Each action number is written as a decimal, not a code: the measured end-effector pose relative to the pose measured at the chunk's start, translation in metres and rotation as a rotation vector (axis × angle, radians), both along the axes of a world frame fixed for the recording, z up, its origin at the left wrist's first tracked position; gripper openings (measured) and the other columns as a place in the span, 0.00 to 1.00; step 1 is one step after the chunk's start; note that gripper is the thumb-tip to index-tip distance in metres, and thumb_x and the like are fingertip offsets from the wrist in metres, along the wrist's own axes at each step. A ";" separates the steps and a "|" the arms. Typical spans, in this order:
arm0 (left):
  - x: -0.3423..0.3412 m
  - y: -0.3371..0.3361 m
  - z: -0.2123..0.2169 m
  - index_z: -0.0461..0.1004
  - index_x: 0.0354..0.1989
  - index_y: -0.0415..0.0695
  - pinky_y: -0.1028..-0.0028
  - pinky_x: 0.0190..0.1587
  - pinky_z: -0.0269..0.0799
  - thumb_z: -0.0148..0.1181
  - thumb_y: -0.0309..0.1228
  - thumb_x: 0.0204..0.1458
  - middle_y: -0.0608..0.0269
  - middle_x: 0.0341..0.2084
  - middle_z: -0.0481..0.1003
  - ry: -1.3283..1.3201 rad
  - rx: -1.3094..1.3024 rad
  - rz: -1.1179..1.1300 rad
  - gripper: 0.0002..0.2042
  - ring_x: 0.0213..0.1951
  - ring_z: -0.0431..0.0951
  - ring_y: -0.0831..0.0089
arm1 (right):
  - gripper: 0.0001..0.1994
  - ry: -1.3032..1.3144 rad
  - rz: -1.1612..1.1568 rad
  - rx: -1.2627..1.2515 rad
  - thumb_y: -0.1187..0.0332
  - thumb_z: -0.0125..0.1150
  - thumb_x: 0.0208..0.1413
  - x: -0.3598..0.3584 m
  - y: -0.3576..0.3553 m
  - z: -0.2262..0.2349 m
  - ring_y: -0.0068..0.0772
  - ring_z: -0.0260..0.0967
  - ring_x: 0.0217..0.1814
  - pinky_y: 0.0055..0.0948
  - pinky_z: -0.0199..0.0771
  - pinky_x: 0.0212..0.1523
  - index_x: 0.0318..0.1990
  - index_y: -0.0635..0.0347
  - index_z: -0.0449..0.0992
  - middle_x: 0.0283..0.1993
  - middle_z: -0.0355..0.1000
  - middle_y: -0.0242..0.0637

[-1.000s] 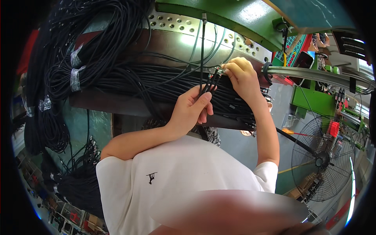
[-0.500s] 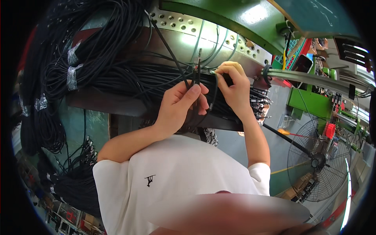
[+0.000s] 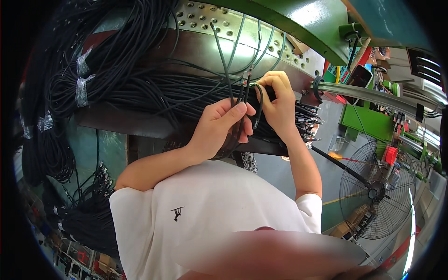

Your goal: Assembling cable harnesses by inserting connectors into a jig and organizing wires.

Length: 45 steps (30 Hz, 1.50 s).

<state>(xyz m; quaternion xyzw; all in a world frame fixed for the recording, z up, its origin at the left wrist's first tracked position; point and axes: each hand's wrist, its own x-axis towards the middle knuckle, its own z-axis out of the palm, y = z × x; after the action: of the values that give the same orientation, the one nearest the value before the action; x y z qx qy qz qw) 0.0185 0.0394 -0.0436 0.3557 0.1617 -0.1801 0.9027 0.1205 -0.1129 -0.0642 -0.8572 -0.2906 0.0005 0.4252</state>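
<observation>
My left hand [image 3: 218, 125] is closed around a few black cables [image 3: 247, 95], thumb on top, their upper ends sticking up past the fingers. A small metal connector [image 3: 246, 74] tops one of these ends. Just to the right, my right hand [image 3: 279, 105] pinches a thin black cable [image 3: 260, 102] near its light-coloured tip, close beside the connector. The exact shape of that tip is hidden by the fingers. One longer cable [image 3: 219, 44] reaches up from my left hand across the metal surface. Under both hands lies a thick bundle of black cables [image 3: 158, 91].
Coiled black cables tied with clear wrap [image 3: 81, 91] hang at the left. A green machine frame [image 3: 280, 21] and a perforated metal plate [image 3: 205, 21] stand beyond the hands. To the right are a metal rail [image 3: 368, 91] and a large floor fan [image 3: 375, 191].
My left hand has shifted slightly right with its cables, bringing their ends against the tip in my right hand. The longer cable's far end has swung right. My right hand has barely moved.
</observation>
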 end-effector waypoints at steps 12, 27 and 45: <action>0.003 -0.003 0.002 0.71 0.37 0.38 0.82 0.24 0.68 0.47 0.35 0.60 0.61 0.20 0.73 0.017 -0.065 -0.098 0.12 0.19 0.72 0.79 | 0.09 -0.617 0.078 -0.238 0.75 0.63 0.42 -0.002 -0.002 0.036 0.39 0.69 0.42 0.36 0.68 0.40 0.33 0.58 0.72 0.38 0.70 0.34; 0.008 0.002 0.011 0.71 0.35 0.37 0.83 0.22 0.66 0.47 0.37 0.60 0.60 0.21 0.75 -0.024 0.062 -0.174 0.14 0.17 0.72 0.79 | 0.11 -0.122 0.102 -0.110 0.80 0.62 0.39 0.008 -0.020 0.014 0.40 0.68 0.37 0.32 0.69 0.37 0.33 0.61 0.71 0.35 0.70 0.36; -0.025 0.045 0.063 0.75 0.31 0.32 0.79 0.24 0.70 0.45 0.29 0.58 0.59 0.21 0.77 -0.308 0.507 -0.600 0.14 0.19 0.74 0.78 | 0.09 -0.191 0.028 -0.016 0.83 0.58 0.43 0.011 -0.048 0.003 0.43 0.69 0.39 0.33 0.69 0.41 0.33 0.64 0.70 0.37 0.71 0.41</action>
<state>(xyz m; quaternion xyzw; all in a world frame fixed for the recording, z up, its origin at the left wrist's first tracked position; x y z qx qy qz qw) -0.0066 0.0845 0.0193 0.6207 -0.0468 -0.3342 0.7077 0.1313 -0.1609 -0.0612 -0.8526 -0.3417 -0.0730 0.3886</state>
